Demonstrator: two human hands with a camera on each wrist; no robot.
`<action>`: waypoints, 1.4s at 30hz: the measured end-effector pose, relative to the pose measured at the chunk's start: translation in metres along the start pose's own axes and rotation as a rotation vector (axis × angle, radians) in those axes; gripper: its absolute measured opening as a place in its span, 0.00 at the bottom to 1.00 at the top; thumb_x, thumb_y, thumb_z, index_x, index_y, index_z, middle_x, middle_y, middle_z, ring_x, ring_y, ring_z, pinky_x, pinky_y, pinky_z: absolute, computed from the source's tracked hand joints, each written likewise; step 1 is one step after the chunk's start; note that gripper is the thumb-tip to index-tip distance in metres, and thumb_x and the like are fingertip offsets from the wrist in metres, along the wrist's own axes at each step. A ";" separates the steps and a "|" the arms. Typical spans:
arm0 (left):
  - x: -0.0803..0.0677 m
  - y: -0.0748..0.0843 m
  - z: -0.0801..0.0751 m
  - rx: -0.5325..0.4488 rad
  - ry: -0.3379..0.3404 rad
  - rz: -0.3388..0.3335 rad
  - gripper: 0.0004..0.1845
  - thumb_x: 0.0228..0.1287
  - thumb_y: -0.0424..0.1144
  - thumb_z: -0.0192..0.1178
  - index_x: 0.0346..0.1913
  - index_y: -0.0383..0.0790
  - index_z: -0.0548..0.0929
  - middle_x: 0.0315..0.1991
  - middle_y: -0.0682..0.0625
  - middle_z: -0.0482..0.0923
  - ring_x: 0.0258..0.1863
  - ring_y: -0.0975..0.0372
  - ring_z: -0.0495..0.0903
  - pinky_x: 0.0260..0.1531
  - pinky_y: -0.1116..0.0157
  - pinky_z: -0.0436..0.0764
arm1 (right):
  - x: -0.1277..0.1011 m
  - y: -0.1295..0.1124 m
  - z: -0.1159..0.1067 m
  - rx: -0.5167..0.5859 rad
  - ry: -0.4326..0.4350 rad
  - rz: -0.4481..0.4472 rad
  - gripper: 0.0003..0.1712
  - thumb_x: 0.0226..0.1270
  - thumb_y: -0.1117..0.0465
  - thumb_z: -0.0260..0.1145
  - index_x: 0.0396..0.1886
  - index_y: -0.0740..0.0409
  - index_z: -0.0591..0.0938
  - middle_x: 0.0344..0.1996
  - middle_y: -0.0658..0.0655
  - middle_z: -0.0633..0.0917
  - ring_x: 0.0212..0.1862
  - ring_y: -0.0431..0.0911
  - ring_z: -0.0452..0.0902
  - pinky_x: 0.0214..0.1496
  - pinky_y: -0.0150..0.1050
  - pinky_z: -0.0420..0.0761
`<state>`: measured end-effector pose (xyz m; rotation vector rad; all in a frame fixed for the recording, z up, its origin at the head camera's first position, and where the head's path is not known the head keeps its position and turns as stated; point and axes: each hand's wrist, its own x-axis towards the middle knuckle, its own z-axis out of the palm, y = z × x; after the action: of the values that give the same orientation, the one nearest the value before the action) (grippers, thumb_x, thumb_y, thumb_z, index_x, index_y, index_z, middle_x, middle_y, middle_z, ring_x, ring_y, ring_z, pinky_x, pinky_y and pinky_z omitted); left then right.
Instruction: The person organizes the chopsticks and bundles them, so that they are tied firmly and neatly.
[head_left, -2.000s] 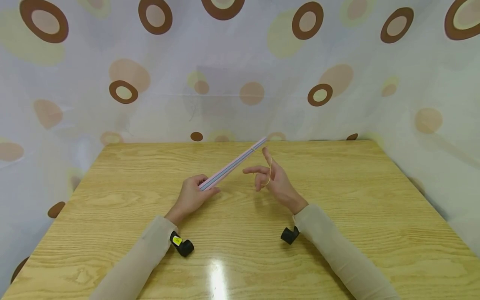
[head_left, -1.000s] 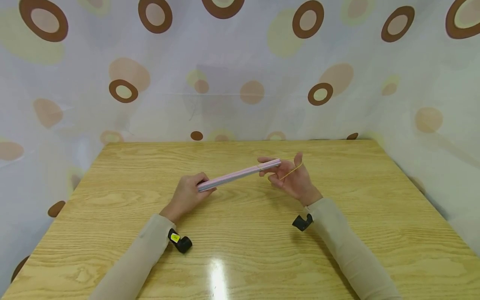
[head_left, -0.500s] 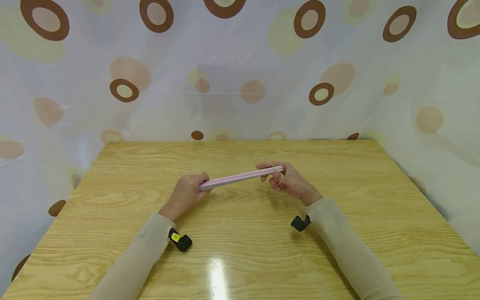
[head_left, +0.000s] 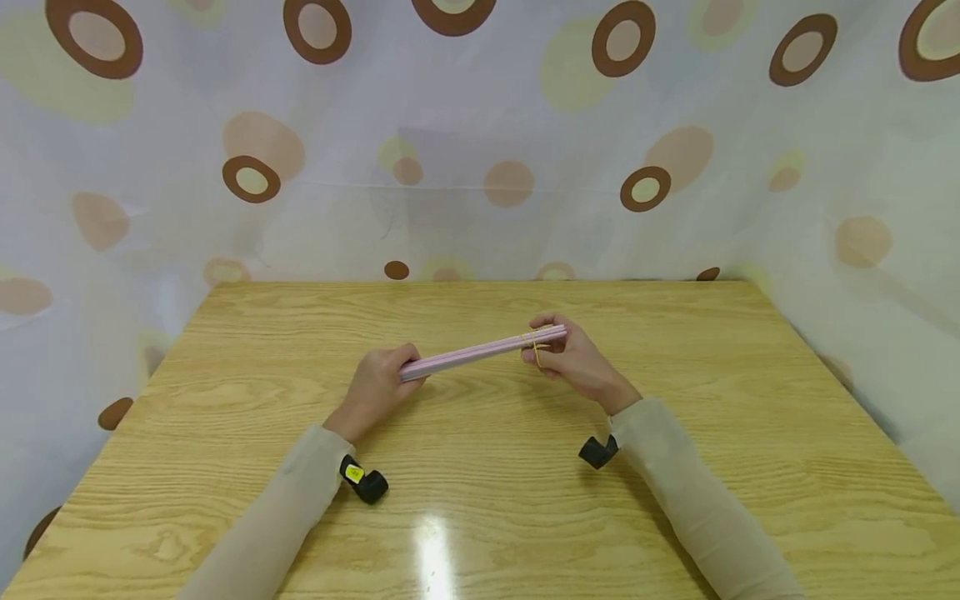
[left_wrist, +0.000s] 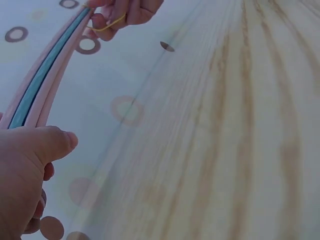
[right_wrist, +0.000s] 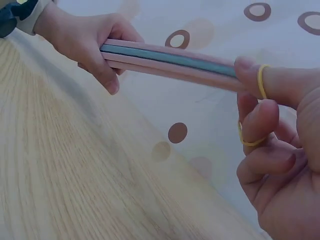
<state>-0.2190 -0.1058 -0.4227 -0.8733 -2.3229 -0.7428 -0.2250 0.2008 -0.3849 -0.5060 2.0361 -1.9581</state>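
Note:
A bundle of long, thin pink and blue sticks (head_left: 474, 354) is held above the table, its right end slightly raised. My left hand (head_left: 375, 385) grips the near end, the thumb laid along it in the left wrist view. At the other end my right hand (head_left: 583, 360) pinches the bundle between thumb and fingers. A yellow rubber band (right_wrist: 261, 82) loops round the right thumb and a finger in the right wrist view. In the head view the band crosses near the bundle's right end; whether it goes fully round the sticks is hidden.
Beneath the hands lies a wooden table (head_left: 480, 517) with a bright light reflection near its front. A pale curtain (head_left: 450, 100) with brown rings hangs behind and at the sides. Each wrist carries a small black camera (head_left: 367, 483).
The bundle has tipped from a steep slant to a shallower one. My right hand moved right, spread the rubber band with the thumb, then folded its fingers onto the bundle's end. My left hand kept its grip.

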 end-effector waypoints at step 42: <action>-0.001 0.014 0.015 -0.378 -0.107 -0.548 0.06 0.51 0.30 0.67 0.32 0.36 0.81 0.24 0.48 0.75 0.25 0.61 0.69 0.25 0.67 0.68 | 0.002 0.003 0.023 -0.683 -0.215 -0.287 0.33 0.77 0.69 0.39 0.78 0.49 0.46 0.46 0.65 0.79 0.30 0.52 0.77 0.26 0.33 0.74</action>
<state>-0.2130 -0.0875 -0.4294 -0.4174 -2.5906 -1.4275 -0.2171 0.1793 -0.3886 -1.1476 2.5573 -1.1993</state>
